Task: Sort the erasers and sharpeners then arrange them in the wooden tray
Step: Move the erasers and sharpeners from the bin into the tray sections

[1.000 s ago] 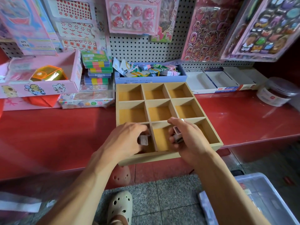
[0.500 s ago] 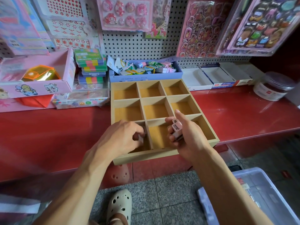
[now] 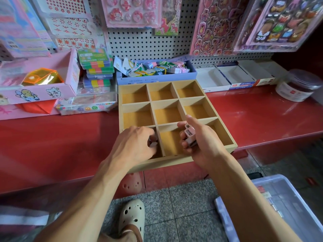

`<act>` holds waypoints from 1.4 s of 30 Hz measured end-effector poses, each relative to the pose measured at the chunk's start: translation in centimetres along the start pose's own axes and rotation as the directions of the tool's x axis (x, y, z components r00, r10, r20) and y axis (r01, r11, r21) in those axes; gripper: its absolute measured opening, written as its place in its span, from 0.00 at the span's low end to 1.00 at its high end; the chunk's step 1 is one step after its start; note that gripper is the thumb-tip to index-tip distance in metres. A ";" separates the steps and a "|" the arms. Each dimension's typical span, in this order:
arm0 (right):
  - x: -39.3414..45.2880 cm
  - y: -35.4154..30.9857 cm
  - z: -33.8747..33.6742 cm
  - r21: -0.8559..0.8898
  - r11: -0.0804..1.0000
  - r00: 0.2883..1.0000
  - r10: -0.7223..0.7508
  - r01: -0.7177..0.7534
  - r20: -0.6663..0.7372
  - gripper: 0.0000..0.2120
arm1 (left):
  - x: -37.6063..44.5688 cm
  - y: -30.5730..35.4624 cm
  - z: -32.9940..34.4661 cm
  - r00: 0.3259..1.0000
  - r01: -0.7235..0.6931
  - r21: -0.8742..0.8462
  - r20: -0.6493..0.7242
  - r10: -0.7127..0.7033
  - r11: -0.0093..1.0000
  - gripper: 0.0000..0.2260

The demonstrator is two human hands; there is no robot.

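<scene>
Over tray (image 3: 225,135) at bench front edge: left hand (image 3: 134,145) pinching small piece (image 3: 152,143) into near-left cell; right hand (image 3: 197,142) gripping sharpeners (image 3: 189,136). Next, probably, placing sharpeners in a separate cell.

The wooden tray (image 3: 176,162) is pale, matt, unvarnished-looking wood, with thin board dividers and a warmer, slightly fibrous floor in each compartment. It sits on a red counter (image 3: 262,116) with a glossy, lacquer-smooth finish that throws back light. Between the right hand's (image 3: 201,145) curled fingers and thumb, the small pink sharpeners (image 3: 189,136) look like smooth moulded plastic. Under the left hand's (image 3: 134,145) fingertips a small whitish piece (image 3: 152,143) shows, too hidden to say whether rubber or plastic. Beyond the fingers stand a matt perforated metal-looking pegboard (image 3: 145,44) and glossy plastic sticker packs (image 3: 218,25). Below the wrists, speckled stone-like floor tiles (image 3: 174,206) are rough-looking.
</scene>
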State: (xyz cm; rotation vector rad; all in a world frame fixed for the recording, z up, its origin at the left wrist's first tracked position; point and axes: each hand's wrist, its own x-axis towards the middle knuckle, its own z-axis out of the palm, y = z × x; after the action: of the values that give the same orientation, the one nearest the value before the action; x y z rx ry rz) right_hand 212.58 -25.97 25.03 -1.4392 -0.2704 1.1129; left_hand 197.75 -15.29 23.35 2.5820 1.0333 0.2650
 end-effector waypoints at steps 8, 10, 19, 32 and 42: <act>-0.1 0.2 -0.5 0.038 0.999 1.000 -0.009 0.008 0.008 0.16 | -0.2 -1.1 -0.6 0.999 0.045 -0.040 0.000 -0.045 0.998 0.03; 0.0 0.2 -0.6 0.053 0.999 1.000 -0.002 0.002 -0.005 0.17 | -0.2 -1.3 -1.0 0.996 0.042 -0.106 0.084 -0.033 0.994 0.06; -0.2 0.2 -0.1 0.001 0.998 0.998 -0.059 0.059 0.001 0.16 | 0.3 0.2 0.3 0.997 -0.062 0.066 0.047 0.059 0.996 0.06; -0.5 0.5 2.2 -0.079 0.992 0.992 -0.090 0.096 0.084 0.14 | -0.3 1.2 -1.0 0.975 -0.212 -0.568 -0.174 0.136 0.796 0.08; -1.2 0.2 2.6 -0.207 0.952 0.959 -0.178 0.225 0.221 0.13 | -0.1 0.8 -2.1 0.993 -0.070 -0.643 -0.119 -0.008 0.763 0.12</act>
State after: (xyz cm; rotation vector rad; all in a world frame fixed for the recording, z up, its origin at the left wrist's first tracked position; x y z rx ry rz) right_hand 209.94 -25.18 25.95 -1.4640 -0.6956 1.0833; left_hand 197.59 -15.42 25.58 1.9613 0.7511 0.6614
